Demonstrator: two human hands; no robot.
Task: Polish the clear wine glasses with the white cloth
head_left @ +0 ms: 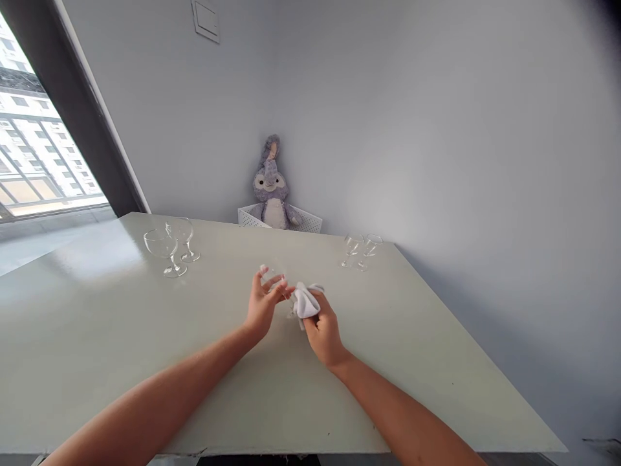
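My left hand (261, 305) is curled around the bowl of a clear stemmed glass (274, 277), which tilts above the middle of the table. In my right hand (325, 333) is a bunched white cloth (306, 301), pinched between thumb and fingers. The cloth lies against the stem end of the glass, and it covers part of the stem and foot. Both hands are close together, fingers closed on what they hold.
Two large stemmed glasses (173, 252) stand upright at the table's left. Two smaller glasses (363, 251) stand at the back right. Behind the pale table (194, 382), a plush rabbit (274, 194) sits in a white perforated basket (310, 221) near the wall corner. A window (43, 142) is at left.
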